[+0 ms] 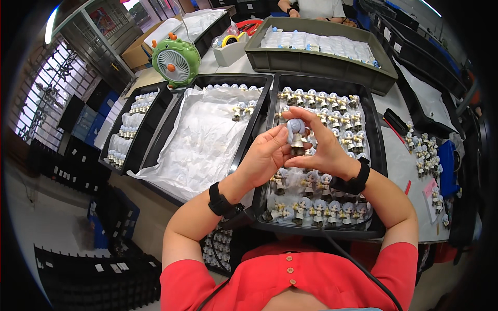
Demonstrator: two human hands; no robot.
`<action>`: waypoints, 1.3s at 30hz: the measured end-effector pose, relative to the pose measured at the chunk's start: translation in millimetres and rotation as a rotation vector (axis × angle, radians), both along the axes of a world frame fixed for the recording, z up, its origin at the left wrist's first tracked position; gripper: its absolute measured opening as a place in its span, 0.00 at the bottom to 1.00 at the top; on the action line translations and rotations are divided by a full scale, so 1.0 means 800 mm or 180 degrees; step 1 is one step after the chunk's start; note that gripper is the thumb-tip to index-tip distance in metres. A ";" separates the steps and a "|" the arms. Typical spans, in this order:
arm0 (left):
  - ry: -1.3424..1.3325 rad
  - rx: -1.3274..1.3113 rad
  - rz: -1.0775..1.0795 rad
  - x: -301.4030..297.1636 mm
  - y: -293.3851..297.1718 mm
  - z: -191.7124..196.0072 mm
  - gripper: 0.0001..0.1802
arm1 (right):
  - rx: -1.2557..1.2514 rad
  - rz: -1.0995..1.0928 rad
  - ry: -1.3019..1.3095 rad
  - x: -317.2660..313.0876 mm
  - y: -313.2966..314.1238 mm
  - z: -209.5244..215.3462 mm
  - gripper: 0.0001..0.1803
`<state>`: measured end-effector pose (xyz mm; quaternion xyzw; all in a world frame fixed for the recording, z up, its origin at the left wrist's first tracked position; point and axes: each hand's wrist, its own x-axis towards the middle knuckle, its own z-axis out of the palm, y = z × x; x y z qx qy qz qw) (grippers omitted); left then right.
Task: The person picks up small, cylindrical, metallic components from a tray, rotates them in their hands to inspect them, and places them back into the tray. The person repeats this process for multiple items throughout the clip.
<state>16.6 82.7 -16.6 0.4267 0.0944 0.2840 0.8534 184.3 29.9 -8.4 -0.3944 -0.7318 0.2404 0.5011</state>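
Observation:
A small figurine (296, 139) with pale lilac hair, light clothes and dark feet is upright between my two hands, over a black tray (381, 155). My left hand (265, 155) closes on it from the left, with thumb and fingers at its side. My right hand (329, 150) curves round it from the right, index finger near the head and thumb by the feet. Below and behind my hands, rows of similar figurines (317, 212) lie on white lining in that tray. My fingers hide part of the held figurine.
To the left is a black tray lined with white sheeting (202, 140), with some figurines at its far end. Beyond stand a green fan (176, 61), a tape dispenser (231, 49) and an olive bin (321, 67). Loose figurines (428, 155) lie at right. Another person (316, 8) sits opposite.

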 end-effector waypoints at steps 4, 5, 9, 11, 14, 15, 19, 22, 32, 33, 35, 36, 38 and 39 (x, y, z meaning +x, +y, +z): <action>-0.0088 0.0002 -0.0058 -0.001 0.002 -0.001 0.24 | -0.0387 0.0023 -0.0335 0.007 0.001 0.004 0.46; -0.0101 0.0013 -0.0066 -0.001 0.002 0.000 0.24 | -0.0370 0.0026 -0.0289 0.007 0.001 0.006 0.44; -0.0062 0.0104 0.0023 -0.001 0.001 0.000 0.23 | -0.0106 -0.0040 -0.0242 0.004 0.003 0.006 0.42; -0.0054 0.0159 0.0147 -0.001 -0.001 0.003 0.23 | 0.0098 -0.0104 -0.0290 0.004 0.005 0.001 0.42; -0.0030 0.0180 0.0099 -0.002 0.001 0.004 0.23 | 0.0200 -0.0132 -0.0283 0.005 0.008 -0.001 0.42; -0.0047 0.0143 0.0063 -0.003 0.003 0.003 0.23 | 0.0124 -0.0107 -0.0228 0.004 0.007 0.001 0.43; -0.0060 -0.0025 -0.0089 -0.003 0.006 0.006 0.22 | -0.0099 -0.0028 -0.0164 0.005 0.004 0.001 0.43; -0.0056 -0.0090 -0.0113 0.000 0.006 0.005 0.22 | -0.0150 -0.0016 -0.0160 0.011 0.008 -0.007 0.42; -0.0212 -0.0138 0.0238 -0.003 0.009 0.010 0.20 | 0.0490 -0.0758 -0.0196 0.005 0.011 -0.013 0.24; -0.0247 -0.0130 0.0253 -0.003 0.010 0.009 0.20 | 0.0517 -0.0774 -0.0249 0.005 0.012 -0.013 0.23; -0.0245 -0.0104 0.0189 -0.005 0.015 0.007 0.21 | 0.0603 -0.0841 -0.0450 0.003 0.010 -0.007 0.20; -0.0218 -0.0099 0.0206 -0.005 0.015 0.008 0.21 | 0.0686 -0.0865 -0.0453 0.001 0.010 -0.005 0.20; -0.0211 -0.0120 0.0222 -0.005 0.016 0.007 0.21 | 0.0746 -0.0915 -0.0360 -0.002 0.008 -0.003 0.19; -0.0231 -0.0144 0.0223 -0.006 0.016 0.005 0.21 | 0.0723 -0.0902 -0.0341 -0.002 0.008 -0.005 0.19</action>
